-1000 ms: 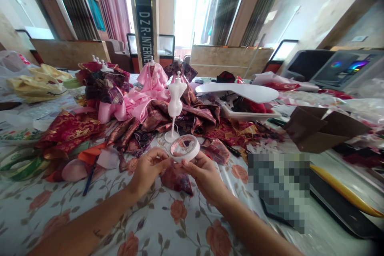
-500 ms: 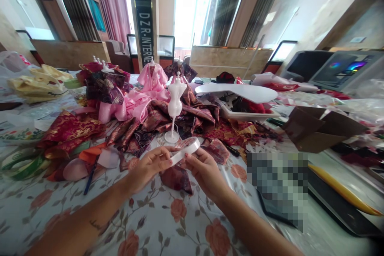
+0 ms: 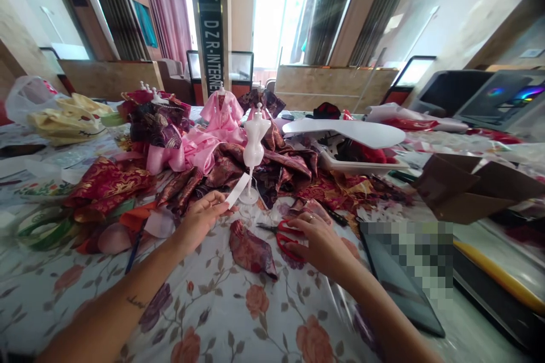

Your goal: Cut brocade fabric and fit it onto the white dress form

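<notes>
On the flower-print table cover (image 3: 238, 317), a heap of doll clothes and cloth scraps spreads across the middle. At far left, a plastic bag (image 3: 29, 99) sits behind folded yellow cloth (image 3: 63, 125). Nearer lies red-and-gold brocade (image 3: 106, 181), with a blue pen (image 3: 134, 252) close to the table's front folds.

The left hand (image 3: 198, 221) is raised over the cover, its thumb and fingers closed in a pinch on a strip of white tape (image 3: 237, 190). The strip angles up and away from the hand, its far end just beside the stem of a white dress form (image 3: 254, 147), which stands upright on its round base. Behind the form is a pink doll dress (image 3: 221, 110).

A dark red scrap (image 3: 251, 249) lies between the hands. The right hand (image 3: 319, 244) is curved down over red-handled scissors (image 3: 289, 240) lying flat on the cover, its blades pointing left – whether the fingers are closed on the handles, I cannot tell.

Further right sit a white tray (image 3: 340, 161), a bent cardboard piece (image 3: 468, 187) and a dark tablet (image 3: 400, 278).
</notes>
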Action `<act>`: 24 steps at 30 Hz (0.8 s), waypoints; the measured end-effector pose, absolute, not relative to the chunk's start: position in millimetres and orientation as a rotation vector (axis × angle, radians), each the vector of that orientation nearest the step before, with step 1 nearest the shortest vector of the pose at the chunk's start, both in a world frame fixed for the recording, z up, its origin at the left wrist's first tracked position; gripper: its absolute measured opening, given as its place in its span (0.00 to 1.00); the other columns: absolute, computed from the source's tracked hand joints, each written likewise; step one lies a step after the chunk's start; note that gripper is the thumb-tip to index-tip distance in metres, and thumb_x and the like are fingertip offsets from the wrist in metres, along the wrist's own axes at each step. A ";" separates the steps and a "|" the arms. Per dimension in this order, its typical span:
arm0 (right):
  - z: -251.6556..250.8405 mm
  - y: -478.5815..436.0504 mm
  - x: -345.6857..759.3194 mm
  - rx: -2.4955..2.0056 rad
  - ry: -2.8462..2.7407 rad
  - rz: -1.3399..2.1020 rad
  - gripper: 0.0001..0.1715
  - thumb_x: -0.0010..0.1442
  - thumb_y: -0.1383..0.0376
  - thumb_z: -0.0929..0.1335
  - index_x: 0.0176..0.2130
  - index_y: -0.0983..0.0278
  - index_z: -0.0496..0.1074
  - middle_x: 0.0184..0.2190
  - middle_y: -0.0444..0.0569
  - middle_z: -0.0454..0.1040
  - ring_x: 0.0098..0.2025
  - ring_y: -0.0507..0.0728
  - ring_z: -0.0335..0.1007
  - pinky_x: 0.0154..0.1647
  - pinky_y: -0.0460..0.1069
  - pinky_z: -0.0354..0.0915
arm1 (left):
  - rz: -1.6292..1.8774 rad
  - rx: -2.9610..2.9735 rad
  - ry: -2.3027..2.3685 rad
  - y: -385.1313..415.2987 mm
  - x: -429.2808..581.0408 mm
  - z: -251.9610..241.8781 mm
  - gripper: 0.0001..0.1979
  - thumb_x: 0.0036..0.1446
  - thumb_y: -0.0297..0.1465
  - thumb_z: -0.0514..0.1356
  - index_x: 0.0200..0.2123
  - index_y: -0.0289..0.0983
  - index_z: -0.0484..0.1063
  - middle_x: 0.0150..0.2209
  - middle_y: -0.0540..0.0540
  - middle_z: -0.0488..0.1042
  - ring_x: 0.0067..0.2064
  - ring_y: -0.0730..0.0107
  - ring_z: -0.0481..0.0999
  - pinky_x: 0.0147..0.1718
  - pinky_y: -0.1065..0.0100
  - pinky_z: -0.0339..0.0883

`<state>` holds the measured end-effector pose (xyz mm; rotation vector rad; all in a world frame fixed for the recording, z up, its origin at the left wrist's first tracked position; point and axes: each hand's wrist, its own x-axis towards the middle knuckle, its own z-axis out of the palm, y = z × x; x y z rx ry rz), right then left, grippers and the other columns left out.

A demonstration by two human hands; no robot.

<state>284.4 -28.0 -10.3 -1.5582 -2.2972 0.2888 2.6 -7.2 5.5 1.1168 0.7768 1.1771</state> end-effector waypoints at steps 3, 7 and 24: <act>-11.1 -28.6 277.4 -1.524 -2.344 0.272 0.15 0.58 0.59 0.67 0.43 0.63 0.74 0.42 0.56 0.73 0.45 0.63 0.68 0.45 0.56 0.62 | 1.162 1.142 0.797 -8.0 4.0 4.0 0.07 0.53 0.33 0.62 0.30 0.36 0.69 0.41 0.47 0.73 0.44 0.68 0.74 0.46 0.67 0.64; -8.4 -26.5 281.4 -1.503 -2.316 0.335 0.11 0.60 0.60 0.66 0.37 0.64 0.73 0.38 0.55 0.75 0.41 0.62 0.69 0.42 0.55 0.62 | 1.165 1.158 0.799 -9.5 5.3 3.9 0.06 0.54 0.32 0.61 0.30 0.35 0.69 0.42 0.46 0.72 0.44 0.66 0.73 0.47 0.64 0.63; 7.2 -76.5 221.9 -0.900 -1.308 1.790 0.29 0.54 0.41 0.65 0.26 0.64 0.63 0.18 0.40 0.62 0.16 0.48 0.58 0.15 0.43 0.54 | 1.099 1.259 0.793 -32.3 18.2 6.5 0.07 0.54 0.34 0.60 0.28 0.37 0.68 0.49 0.44 0.71 0.46 0.63 0.73 0.50 0.64 0.61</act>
